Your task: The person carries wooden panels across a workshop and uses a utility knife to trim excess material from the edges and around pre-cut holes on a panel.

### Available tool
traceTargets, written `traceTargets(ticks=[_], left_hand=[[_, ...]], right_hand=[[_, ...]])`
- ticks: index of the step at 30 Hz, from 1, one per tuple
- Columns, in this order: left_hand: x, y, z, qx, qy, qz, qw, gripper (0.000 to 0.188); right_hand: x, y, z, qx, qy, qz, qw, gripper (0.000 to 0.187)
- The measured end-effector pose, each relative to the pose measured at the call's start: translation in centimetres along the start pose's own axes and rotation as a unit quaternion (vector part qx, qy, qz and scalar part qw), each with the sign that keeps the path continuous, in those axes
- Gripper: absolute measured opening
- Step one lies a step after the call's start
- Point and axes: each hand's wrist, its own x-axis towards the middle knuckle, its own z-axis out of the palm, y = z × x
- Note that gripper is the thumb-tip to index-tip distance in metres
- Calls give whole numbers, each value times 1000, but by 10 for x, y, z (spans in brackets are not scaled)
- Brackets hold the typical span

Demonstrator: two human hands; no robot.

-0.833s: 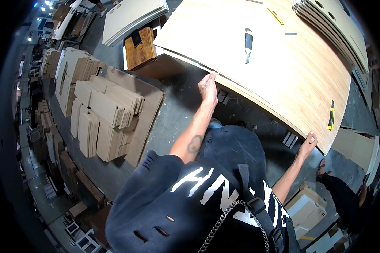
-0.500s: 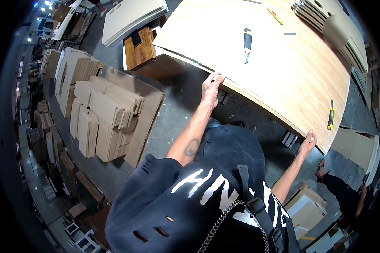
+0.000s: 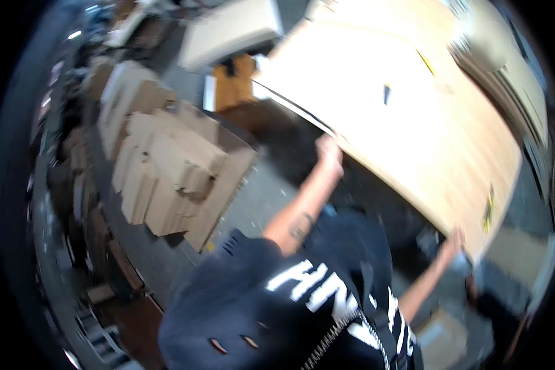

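A large pale wood-grain board (image 3: 407,142) lies in front of me, and both my hands hold its near edge. My left hand (image 3: 330,154) is closed on that edge toward its left part. Near the right corner, my right hand (image 3: 453,242) has its fingers closed on the same edge. A dark-handled utility knife (image 3: 386,94) rests on the board, smeared by motion. Nearer the right end lies a yellow-and-black knife (image 3: 488,211). Farther back is a thin yellow tool (image 3: 427,63). The undersides of my fingers are hidden.
Stacked pale panels (image 3: 166,163) stand on the floor at left. A brown wooden piece (image 3: 235,83) and a pale panel stack (image 3: 231,34) sit beyond the board's left end. More panels (image 3: 505,68) are piled at far right. Another person's dark-clothed leg (image 3: 496,311) shows at lower right.
The view has shifted and blurred. The board and both hands appear lower and farther right in the picture. Both hands keep their hold on the near edge.
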Motion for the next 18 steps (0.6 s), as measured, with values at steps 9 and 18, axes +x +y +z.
traceTargets(ticks=[9, 18], left_hand=[[4, -28, -48, 369, -28, 343, 863, 81], [-5, -8, -35, 414, -49, 273, 867, 52]], right_hand=[[-11, -54, 24, -231, -62, 14, 971, 17], [-1, -20, 15, -179, -106, 102, 973, 23]])
